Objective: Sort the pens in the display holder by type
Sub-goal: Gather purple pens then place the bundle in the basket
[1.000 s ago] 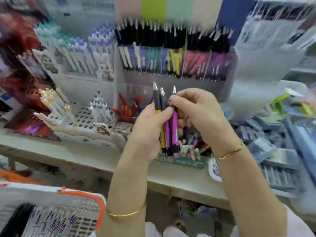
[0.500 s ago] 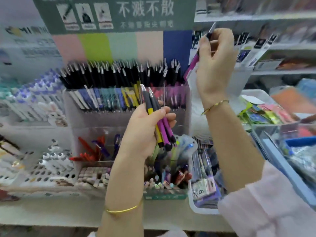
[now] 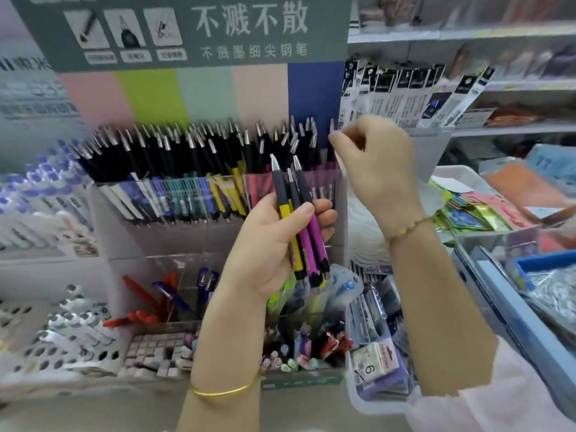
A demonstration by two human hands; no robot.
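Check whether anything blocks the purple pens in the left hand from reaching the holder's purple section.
The right hand hangs at the right end of the purple section, pinching a pen standing there, and the slot is crowded. Otherwise only open air separates it from the purple pens in the left hand.

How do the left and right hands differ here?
The left hand grips three pens, one yellow, two purple; the right hand pinches a single pen. The left hand is low, before the display holder; the right hand is raised at its right end. Both wear a gold bracelet.
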